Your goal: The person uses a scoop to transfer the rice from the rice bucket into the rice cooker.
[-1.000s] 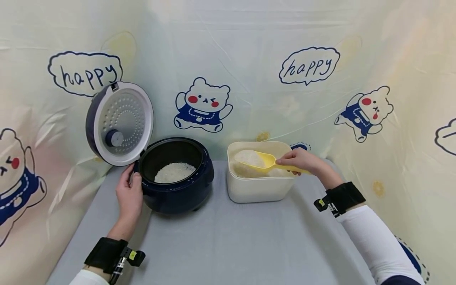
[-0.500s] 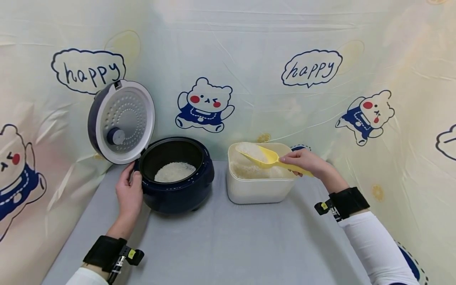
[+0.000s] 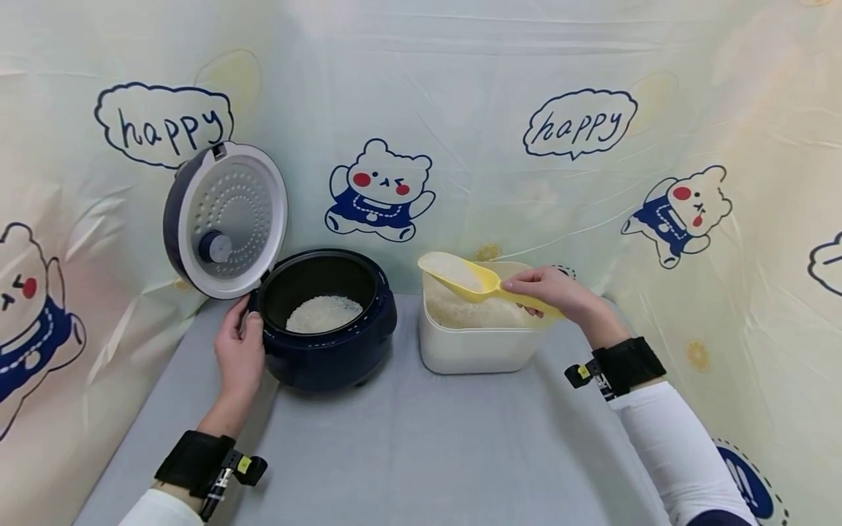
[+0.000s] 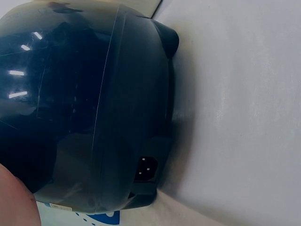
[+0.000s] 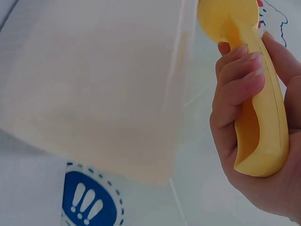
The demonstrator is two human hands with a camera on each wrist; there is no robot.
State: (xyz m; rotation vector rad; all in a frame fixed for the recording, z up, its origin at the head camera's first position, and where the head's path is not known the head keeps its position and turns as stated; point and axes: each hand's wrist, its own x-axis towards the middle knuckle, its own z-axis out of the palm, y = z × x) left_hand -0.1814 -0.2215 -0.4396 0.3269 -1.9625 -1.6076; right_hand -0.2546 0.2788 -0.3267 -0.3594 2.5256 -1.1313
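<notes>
In the head view my right hand (image 3: 544,289) grips the handle of a yellow scoop (image 3: 485,282). The scoop's bowl, heaped with white rice (image 3: 454,267), is above the left rim of a cream bin (image 3: 480,351) that holds more rice. A dark blue rice cooker (image 3: 329,361) stands to the left, lid (image 3: 240,197) raised, with a mound of rice (image 3: 324,314) in its black pot. My left hand (image 3: 239,361) rests against the cooker's left side by the hinge, fingers and thumb extended; its fingertips are partly hidden. The right wrist view shows fingers curled round the scoop handle (image 5: 270,122).
A grey cloth (image 3: 395,453) covers the table. Behind it hangs a pale curtain (image 3: 473,183) printed with bears and "happy" bubbles. Between cooker and bin lies a narrow gap. The left wrist view shows a power socket (image 4: 146,169) low on the cooker.
My right hand has lifted the rice-filled scoop out of the bin's rice and moved it left over the rim. My left hand stays at the cooker.
</notes>
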